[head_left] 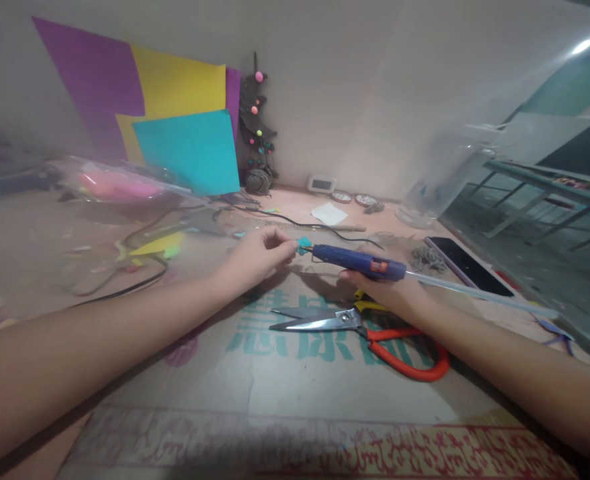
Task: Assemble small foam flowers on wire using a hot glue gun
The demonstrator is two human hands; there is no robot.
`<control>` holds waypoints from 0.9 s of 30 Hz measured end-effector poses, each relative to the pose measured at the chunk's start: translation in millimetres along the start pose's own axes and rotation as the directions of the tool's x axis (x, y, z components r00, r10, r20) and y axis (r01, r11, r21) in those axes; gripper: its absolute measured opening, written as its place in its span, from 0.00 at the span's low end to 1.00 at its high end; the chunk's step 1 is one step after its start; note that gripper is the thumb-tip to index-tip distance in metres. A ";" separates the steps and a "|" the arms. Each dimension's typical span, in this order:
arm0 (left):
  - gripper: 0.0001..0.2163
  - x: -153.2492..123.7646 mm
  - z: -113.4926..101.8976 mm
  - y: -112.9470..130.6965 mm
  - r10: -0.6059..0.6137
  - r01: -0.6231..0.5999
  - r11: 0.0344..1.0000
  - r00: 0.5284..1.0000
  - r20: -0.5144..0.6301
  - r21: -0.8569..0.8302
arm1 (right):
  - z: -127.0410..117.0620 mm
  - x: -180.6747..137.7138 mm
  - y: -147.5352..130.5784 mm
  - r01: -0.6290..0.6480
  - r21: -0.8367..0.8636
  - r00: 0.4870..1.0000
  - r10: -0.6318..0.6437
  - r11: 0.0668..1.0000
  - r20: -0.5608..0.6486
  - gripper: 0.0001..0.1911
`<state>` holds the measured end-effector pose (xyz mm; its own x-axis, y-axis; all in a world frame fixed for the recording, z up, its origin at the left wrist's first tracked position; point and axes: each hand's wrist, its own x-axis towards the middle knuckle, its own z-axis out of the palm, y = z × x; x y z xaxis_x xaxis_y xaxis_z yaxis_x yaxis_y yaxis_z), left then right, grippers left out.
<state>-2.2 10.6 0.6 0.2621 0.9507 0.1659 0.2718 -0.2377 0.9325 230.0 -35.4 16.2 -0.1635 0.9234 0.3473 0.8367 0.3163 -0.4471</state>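
2 bare hands meet above a printed sheet (pixel 299 393). The left hand (pixel 261 257) pinches a small teal piece (pixel 303 244) between thumb and fingertips; the right hand (pixel 389 288) grips a blue glue gun (pixel 342 259), its fingers partly hidden, with the nozzle at the piece, though contact can't be told. Below lie scissors (pixel 343 319), blades parted, across large teal characters (pixel 247 341), partly covered and not surely legible. Lettering on the 2 round items (pixel 366 200) beside the white device (pixel 322 183) is too small to read.
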 end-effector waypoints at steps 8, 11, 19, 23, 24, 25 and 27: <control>0.10 0.9 -0.1 -0.5 0.014 -0.014 1.000 1.000 -0.003 -0.002 | 1.2 0.3 1.5 -0.003 0.011 1.000 0.003 1.000 0.000 0.13; 0.10 1.3 -0.6 -0.5 0.014 -0.014 1.000 1.000 -0.004 -0.014 | 0.5 0.0 0.1 -0.025 0.040 1.000 0.024 0.999 0.020 0.13; 0.10 3.4 -0.5 -3.2 0.010 -0.011 0.998 1.000 -0.012 -0.066 | 0.2 -1.0 0.1 -0.024 0.044 1.000 0.024 0.999 0.011 0.12; 0.10 4.3 -0.5 -3.6 0.005 -0.007 0.996 1.000 -0.016 -0.092 | 1.2 -0.8 0.7 -0.014 0.046 1.000 0.014 0.999 -0.013 0.11; 0.10 4.4 -0.6 -3.7 0.005 -0.006 0.995 1.000 -0.016 -0.096 | 1.3 -0.8 0.5 -0.013 0.048 1.000 0.013 0.999 -0.011 0.11; 0.10 4.5 -0.7 -3.9 0.006 -0.007 0.995 1.000 -0.016 -0.099 | 1.2 -0.7 0.2 -0.019 0.049 1.000 0.019 0.999 -0.008 0.11; 0.10 4.7 -1.0 -4.4 0.009 -0.010 0.995 1.000 -0.011 -0.103 | 1.0 -0.4 -0.7 -0.030 0.050 1.000 0.030 0.998 -0.001 0.12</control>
<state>-3.1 16.3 -2.4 0.2546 0.9505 0.1780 0.1727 -0.2258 0.9587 229.0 -35.7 15.6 -0.1383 0.9323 0.3343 0.8140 0.2992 -0.4978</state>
